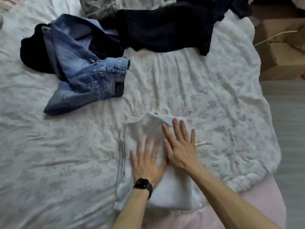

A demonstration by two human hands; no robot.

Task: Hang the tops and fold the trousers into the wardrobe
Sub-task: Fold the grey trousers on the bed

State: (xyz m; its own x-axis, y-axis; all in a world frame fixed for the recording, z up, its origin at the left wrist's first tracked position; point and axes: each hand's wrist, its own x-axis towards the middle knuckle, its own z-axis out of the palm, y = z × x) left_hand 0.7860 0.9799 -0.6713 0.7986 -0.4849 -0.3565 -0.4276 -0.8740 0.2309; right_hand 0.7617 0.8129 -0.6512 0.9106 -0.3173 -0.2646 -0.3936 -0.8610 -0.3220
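White garment (173,192) lies folded, a soft rectangle.

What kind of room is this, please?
Probably a bedroom: a pale floral bed quilt fills most of the view, crumpled blue denim jeans and a black fabric garment lie on it, and brown cardboard boxes stand beside it.

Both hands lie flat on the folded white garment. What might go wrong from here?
The white garment under the left hand and right hand has a layer sticking out along one side; lifting may undo the fold. It lies close to the near edge of the bed and might slide off. The blue jeans lie crumpled over a black garment; pulling them may drag it.
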